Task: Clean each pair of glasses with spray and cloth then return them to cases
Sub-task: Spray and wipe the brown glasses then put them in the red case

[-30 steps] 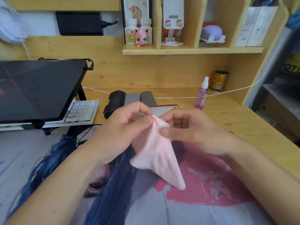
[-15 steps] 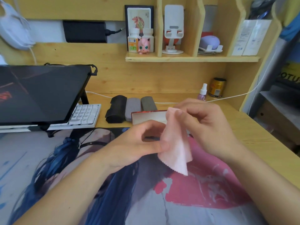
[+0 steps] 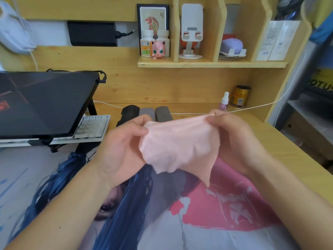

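Note:
A pale pink cloth is stretched out between my two hands above the desk mat. My left hand pinches its left upper corner with thumb and fingers. My right hand pinches its right upper corner. Three glasses cases lie side by side behind the cloth: a black one, a light grey one and a dark grey one. A small purple spray bottle with a white top stands at the back right of the desk. No glasses show; the cloth hides the desk right behind it.
A printed desk mat covers the near desk. A raised black laptop and a white keyboard sit at the left. A gold can and a white cable lie at the back right. Shelves hold bottles and small items above.
My hands have pulled apart and spread the pink cloth wide; it hung folded from my fingers before. The red-edged case seen behind it earlier is now covered.

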